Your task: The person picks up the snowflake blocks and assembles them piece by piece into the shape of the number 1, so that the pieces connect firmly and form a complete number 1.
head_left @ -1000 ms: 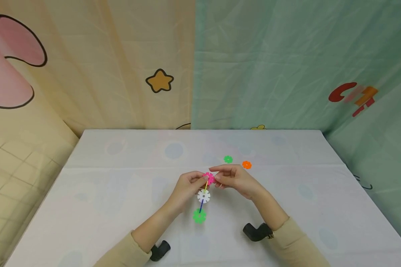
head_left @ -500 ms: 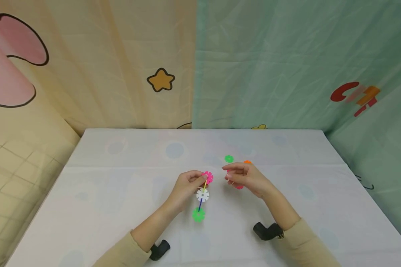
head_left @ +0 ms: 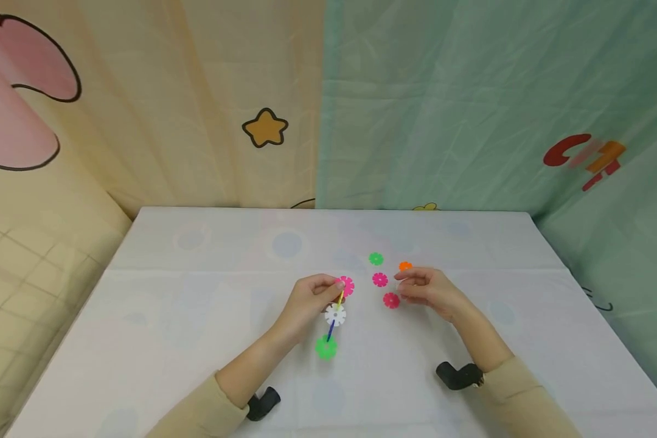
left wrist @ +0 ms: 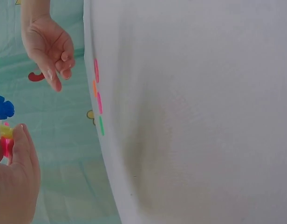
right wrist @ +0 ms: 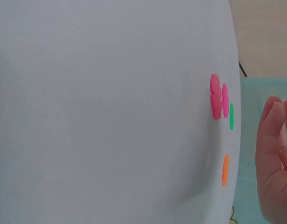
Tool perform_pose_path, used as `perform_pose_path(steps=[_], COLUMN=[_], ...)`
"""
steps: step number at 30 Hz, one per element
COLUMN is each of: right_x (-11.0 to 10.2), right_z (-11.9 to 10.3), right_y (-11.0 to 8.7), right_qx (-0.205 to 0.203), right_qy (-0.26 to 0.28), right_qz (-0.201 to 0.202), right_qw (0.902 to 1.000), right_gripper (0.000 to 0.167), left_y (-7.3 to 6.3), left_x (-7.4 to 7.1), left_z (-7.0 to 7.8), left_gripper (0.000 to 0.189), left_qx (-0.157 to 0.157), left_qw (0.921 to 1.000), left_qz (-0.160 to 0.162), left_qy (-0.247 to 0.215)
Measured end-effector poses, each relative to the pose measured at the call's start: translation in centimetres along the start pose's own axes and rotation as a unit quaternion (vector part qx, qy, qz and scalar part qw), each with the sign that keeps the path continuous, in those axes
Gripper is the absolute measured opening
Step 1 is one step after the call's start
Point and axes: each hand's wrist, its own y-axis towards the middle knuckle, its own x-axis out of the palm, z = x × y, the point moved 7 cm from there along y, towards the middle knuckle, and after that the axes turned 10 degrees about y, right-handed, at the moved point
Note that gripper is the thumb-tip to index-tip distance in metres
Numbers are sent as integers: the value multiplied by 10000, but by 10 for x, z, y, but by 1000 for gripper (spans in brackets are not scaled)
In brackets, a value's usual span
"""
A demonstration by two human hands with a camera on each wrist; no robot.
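My left hand pinches the pink end of a chain of notched plastic snowflake discs. From there the chain runs toward me through a yellow disc seen edge-on, a white disc, a blue disc also edge-on, and a green disc. In the left wrist view, only part of the chain shows, including the blue disc. My right hand holds nothing; its fingers are loosely bent above the table, beside two loose pink discs, a nearer one and a farther one.
A loose green disc and an orange disc, partly behind the right fingers, lie farther back. A pale cloth covers the table. Patterned curtains stand behind it. Black wrist devices sit under both forearms.
My right hand has moved away to the right from the chain, uncovering the two loose pink discs on the table. The left hand keeps its pinch on the chain, almost in place.
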Motion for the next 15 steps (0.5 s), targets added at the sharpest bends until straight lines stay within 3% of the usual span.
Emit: perform_pose_path(steps=[8, 15], right_x=[-5, -1], right_z=[12, 16], right_y=[6, 13], right_qx=[194, 145], right_qy=[-731, -1877], right_qz=[334, 465], right_qw=[9966, 9810], right_gripper=[36, 31], left_y=[2, 2], left_x=[-1, 0], left_z=[3, 3], left_gripper=[22, 22], left_qx=[33, -1], left_qw=[10000, 10000], left_qz=[-20, -62], left_qy=[-54, 46])
